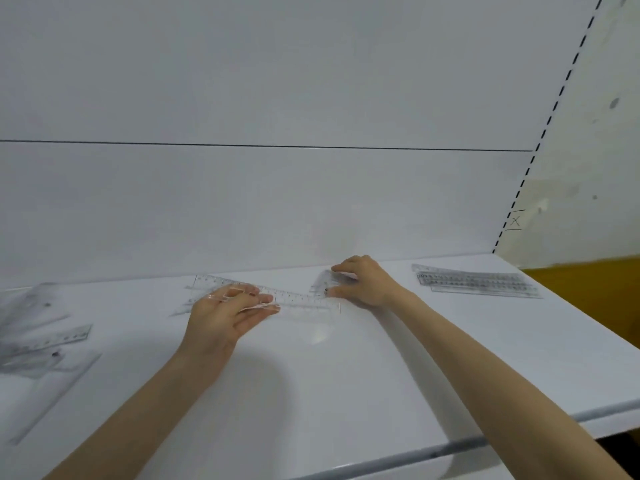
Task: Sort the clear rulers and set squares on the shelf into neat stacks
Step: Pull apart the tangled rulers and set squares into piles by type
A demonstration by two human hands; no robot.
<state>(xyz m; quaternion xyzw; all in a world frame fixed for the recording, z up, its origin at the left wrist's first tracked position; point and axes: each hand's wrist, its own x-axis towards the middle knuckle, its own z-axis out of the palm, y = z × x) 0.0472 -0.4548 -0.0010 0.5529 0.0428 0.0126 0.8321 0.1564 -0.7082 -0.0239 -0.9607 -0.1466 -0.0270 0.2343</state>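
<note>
A clear ruler [304,301] is held in the left grip [228,308], apparently pinched between the nearly straight fingers [258,296] and the thumb, with the fingers seen through the plastic. The ruler runs slantwise from the back of the shelf [346,375] toward the right grip [363,285], and its near end seems lifted slightly off the surface. The right grip is closed in a pinch, thumb and forefinger, on a small clear set square [323,281] lying close to the back wall, just beside the ruler's right end. Both forearms are stretched forward and converge at mid-shelf, the left wrist turned so the hand points right, the right hand arched over its piece.

Beyond the hands, one stack of rulers [478,282] has already been laid fairly neatly at the right end of the shelf. At the left end a loose heap of rulers and set squares [38,334] is left overlapping at odd angles and blurred. The task is therefore judged partly done: one stack is formed, two pieces are in hand, and the left heap is yet to be sorted.
</note>
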